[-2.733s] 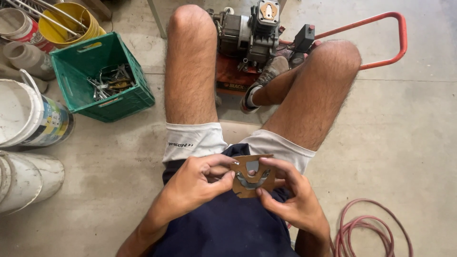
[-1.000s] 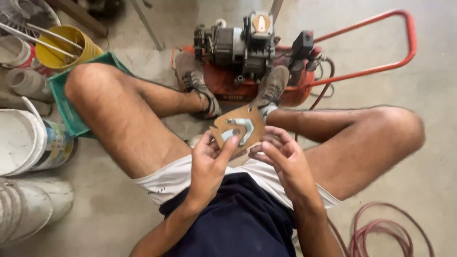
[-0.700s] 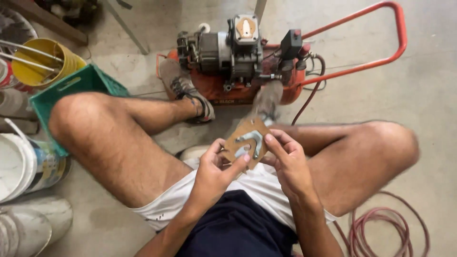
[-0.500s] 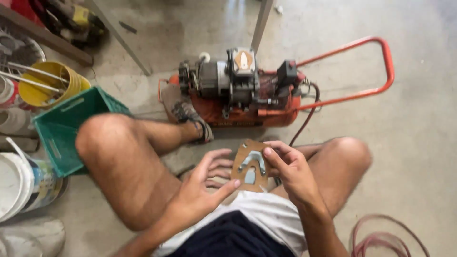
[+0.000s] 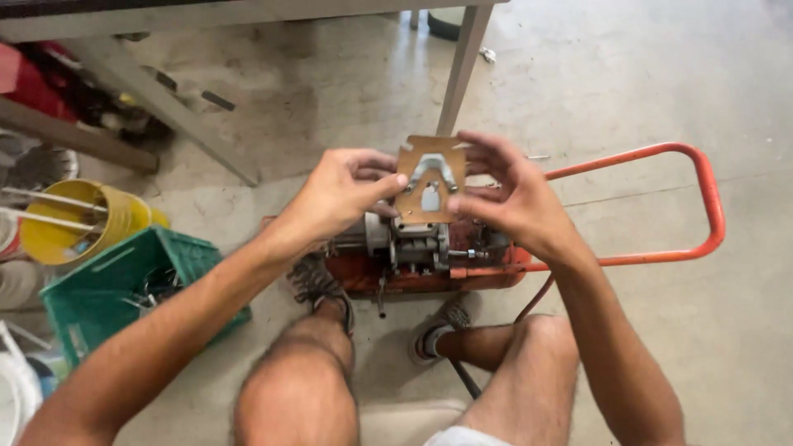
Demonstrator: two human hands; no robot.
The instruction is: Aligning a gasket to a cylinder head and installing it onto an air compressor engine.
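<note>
Head view: flat brown gasket (image 5: 431,180) w/ cut-out holes, edges pinched by fingers of left hand (image 5: 334,198) & right hand (image 5: 510,198).

Left hand (image 5: 339,198) and right hand (image 5: 512,202) gripping a brown cut-out gasket (image 5: 429,180) above an orange-framed engine machine (image 5: 421,252), green crate (image 5: 124,289) and yellow bucket (image 5: 83,227) on concrete floor (image 5: 628,83)

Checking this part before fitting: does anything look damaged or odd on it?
The brown gasket, held in both hands above the engine, has a ragged, nicked top-left corner. Its cutouts look whole; nothing else stands out.
</note>
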